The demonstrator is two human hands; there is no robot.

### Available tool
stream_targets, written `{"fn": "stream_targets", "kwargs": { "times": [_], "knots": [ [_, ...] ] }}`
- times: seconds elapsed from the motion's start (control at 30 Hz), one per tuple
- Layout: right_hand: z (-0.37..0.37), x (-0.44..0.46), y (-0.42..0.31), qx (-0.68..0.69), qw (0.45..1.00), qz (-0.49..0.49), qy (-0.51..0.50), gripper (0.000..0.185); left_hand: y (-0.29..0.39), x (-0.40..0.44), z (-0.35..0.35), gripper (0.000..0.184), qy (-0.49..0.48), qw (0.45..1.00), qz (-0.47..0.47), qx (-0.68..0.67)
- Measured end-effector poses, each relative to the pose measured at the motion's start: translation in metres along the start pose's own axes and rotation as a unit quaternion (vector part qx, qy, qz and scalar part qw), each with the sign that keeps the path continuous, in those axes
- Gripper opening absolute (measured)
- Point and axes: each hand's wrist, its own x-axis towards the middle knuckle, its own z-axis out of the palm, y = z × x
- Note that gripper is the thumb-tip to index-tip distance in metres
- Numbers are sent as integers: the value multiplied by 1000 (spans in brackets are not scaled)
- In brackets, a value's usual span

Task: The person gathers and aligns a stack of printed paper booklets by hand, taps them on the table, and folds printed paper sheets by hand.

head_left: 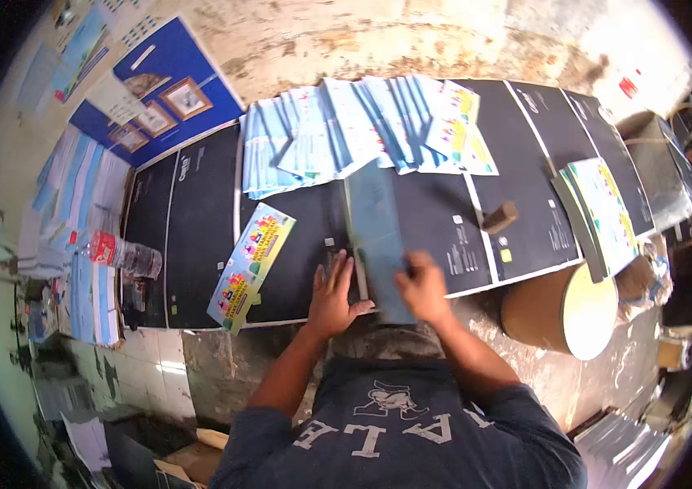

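Note:
A long blue printed sheet (380, 236) lies lengthwise in front of me on the black table, a little smeared by motion. My left hand (331, 295) rests at its left edge, fingers spread and nearly flat. Curled at the sheet's right edge is my right hand (422, 287), its fingers closed there and slightly blurred. To the left lies a narrow colourful printed sheet (252, 265) with yellow and pink lettering. Behind the blue sheet, overlapping blue-and-white folded sheets (313, 134) form a long row, with yellow printed faces (464, 122) at its right end.
A small brown block (500, 218) sits right of my hands. Another stack of printed sheets (603, 212) overhangs the right front edge, above a round drum (562, 310). A plastic bottle (126, 254) lies at the left end beside paper stacks (77, 196). A blue board (162, 90) leans behind.

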Motion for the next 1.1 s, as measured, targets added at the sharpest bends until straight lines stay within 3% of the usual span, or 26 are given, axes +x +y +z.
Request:
{"fn": "stream_targets", "kwargs": {
  "times": [0.07, 0.1, 0.13, 0.17, 0.23, 0.27, 0.3, 0.33, 0.37, 0.4, 0.43, 0.47, 0.5, 0.53, 0.57, 0.6, 0.63, 0.7, 0.73, 0.8, 0.83, 0.93, 1.03, 1.1],
  "knots": [
    [-34, 33, 10, -84, 959, -187, 195, 47, -26, -7, -19, 93, 60, 996, -64, 19],
    [-55, 52, -29, -44, 943, -218, 246, 50, -41, -15, -33, 93, 104, 988, -109, 34],
    [-77, 81, -43, -105, 942, -168, 269, 55, -64, -24, -43, 92, 117, 980, -146, 62],
    [-91, 115, -56, -210, 907, -202, 304, 53, -86, -31, -53, 96, 103, 970, -194, 101],
    [-87, 182, -54, -264, 879, -183, 352, 50, -110, -35, -80, 104, 33, 953, -272, 131],
    [-84, 212, -45, -275, 900, -131, 311, 47, -115, -39, -86, 104, 35, 952, -274, 134],
    [-77, 237, -28, -286, 917, -79, 267, 45, -119, -44, -88, 107, -27, 943, -293, 155],
    [-73, 265, 2, -294, 942, -2, 162, 50, -121, -46, -90, 110, -86, 931, -309, 174],
    [-66, 287, 30, -299, 950, 74, 54, 56, -115, -48, -93, 110, -81, 930, -313, 174],
    [-59, 285, 35, -391, 919, 52, 2, 74, -98, -54, -97, 114, -138, 922, -312, 183],
    [-56, 286, 40, -391, 919, 49, -1, 74, -82, -60, -100, 117, -195, 911, -308, 192],
    [-54, 279, 38, -353, 933, 40, 60, 75, -68, -71, -98, 106, -160, 926, -281, 195],
    [-53, 269, 30, -314, 941, 32, 121, 77, -69, -83, -92, 106, -162, 925, -283, 194],
    [-51, 257, 24, -293, 936, -42, 191, 71, -75, -96, -83, 99, -178, 928, -250, 211],
    [-52, 243, 15, -295, 936, -36, 189, 71, -75, -107, -78, 93, -195, 930, -215, 227],
    [-55, 233, 3, -252, 946, -58, 195, 66, -62, -107, -83, 76, -126, 952, -178, 214],
    [-57, 225, -8, -208, 954, -82, 201, 61, -62, -112, -82, 76, -126, 953, -176, 214],
    [-54, 193, -24, -133, 972, -142, 134, 48, -72, -118, -84, 56, -103, 977, -132, 134],
    [-51, 174, -33, -102, 980, -147, 90, 47, -62, -109, -96, 56, -99, 977, -131, 137],
    [-44, 142, -43, -37, 991, -126, -9, 46, -29, -73, -137, 39, -9, 956, -288, -60],
    [-40, 128, -45, -5, 993, -100, -64, 45, -20, -62, -145, 39, -1, 957, -285, -55],
    [-14, 81, -59, 174, 965, -84, -175, 46, 11, -33, -146, 30, 163, 888, -196, -383],
    [2, 48, -78, 339, 908, -17, -246, 45, 49, -4, -137, 49, 170, 874, -130, -437],
    [5, 34, -88, 363, 913, -17, -184, 31, 66, 6, -134, 60, 144, 889, -132, -414]
  ]
}}
